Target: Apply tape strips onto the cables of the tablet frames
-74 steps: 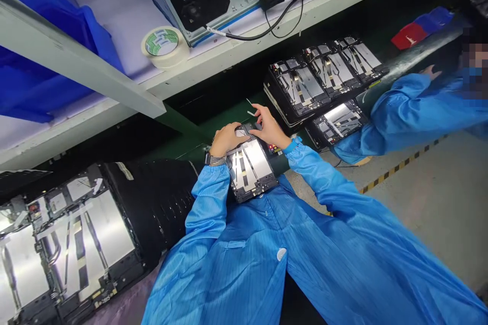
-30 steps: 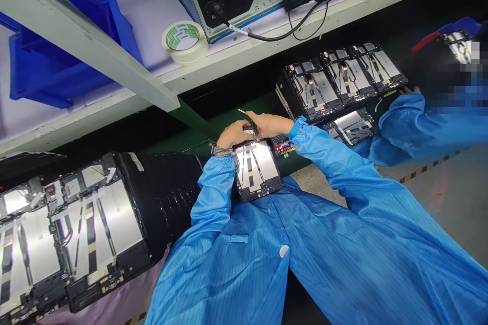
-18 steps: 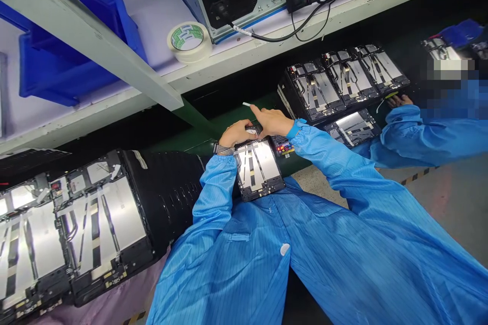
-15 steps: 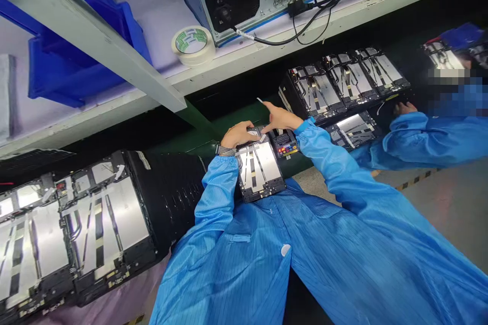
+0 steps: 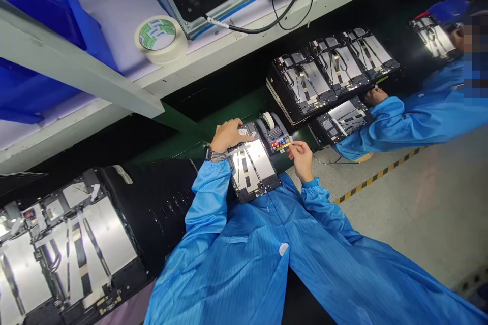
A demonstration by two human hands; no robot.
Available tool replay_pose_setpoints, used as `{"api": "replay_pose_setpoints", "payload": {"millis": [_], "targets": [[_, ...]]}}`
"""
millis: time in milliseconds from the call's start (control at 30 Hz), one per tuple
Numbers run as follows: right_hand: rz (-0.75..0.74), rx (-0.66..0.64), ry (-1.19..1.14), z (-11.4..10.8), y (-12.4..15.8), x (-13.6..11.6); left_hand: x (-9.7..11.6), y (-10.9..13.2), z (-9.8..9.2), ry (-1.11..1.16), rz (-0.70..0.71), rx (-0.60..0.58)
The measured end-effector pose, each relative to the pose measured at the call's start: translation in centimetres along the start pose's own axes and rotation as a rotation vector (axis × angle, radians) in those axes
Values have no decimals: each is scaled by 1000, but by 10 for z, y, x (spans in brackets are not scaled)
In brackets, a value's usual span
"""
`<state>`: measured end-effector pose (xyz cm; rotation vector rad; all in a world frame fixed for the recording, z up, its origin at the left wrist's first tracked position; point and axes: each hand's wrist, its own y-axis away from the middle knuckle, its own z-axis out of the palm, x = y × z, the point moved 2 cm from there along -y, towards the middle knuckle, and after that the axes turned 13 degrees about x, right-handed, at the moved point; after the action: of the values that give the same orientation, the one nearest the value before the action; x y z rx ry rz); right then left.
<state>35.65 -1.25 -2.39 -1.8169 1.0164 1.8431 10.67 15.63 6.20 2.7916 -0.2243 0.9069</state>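
Silver-and-black rectangular device (image 5: 261, 160), which my pinched right hand (image 5: 302, 159) has quit for the boxy grey tape dispenser (image 5: 275, 134), lies before my blue coat (image 5: 244, 274), gripped by my left hand (image 5: 227, 136), dark strips crossing it.

Beneath the left hand (image 5: 227, 136), the opened electronic device (image 5: 272, 182) has a smooth, glossy metal plate (image 5: 260, 160); beside the right hand (image 5: 301, 158), the tape dispenser (image 5: 275, 132) looks plastic; sleeves (image 5: 209, 189) behind both are shiny cloth.
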Motion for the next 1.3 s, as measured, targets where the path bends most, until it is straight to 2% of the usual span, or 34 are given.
{"api": "replay_pose_setpoints", "payload": {"millis": [67, 167, 267, 333, 467, 533, 633, 833, 967, 1133, 1300], "targets": [[6, 40, -5, -9, 9, 1, -6, 4, -10, 137, 28, 70], [-91, -53, -7, -4, 21, -21, -24, 22, -32, 372, 22, 270], [-260, -226, 22, 24, 29, -57, -50, 53, -43, 501, -55, 494], [-409, -413, 78, 54, 32, -77, -68, 75, -35, 570, -118, 561], [-742, -821, 243, 117, 40, -91, -90, 107, -1, 749, -202, 529], [-857, -920, 307, 140, 43, -89, -94, 115, 13, 817, -221, 521], [-900, -993, 357, 162, 42, -85, -93, 119, 22, 857, -226, 524], [-828, -1106, 396, 187, 33, -93, -89, 114, 29, 899, -278, 536], [-865, -1175, 458, 200, 29, -98, -87, 110, 34, 937, -318, 561], [-927, -1163, 541, 202, 31, -105, -83, 106, 37, 932, -350, 614], [-967, -1180, 488, 204, 39, -110, -79, 104, 38, 909, -398, 637]]}}
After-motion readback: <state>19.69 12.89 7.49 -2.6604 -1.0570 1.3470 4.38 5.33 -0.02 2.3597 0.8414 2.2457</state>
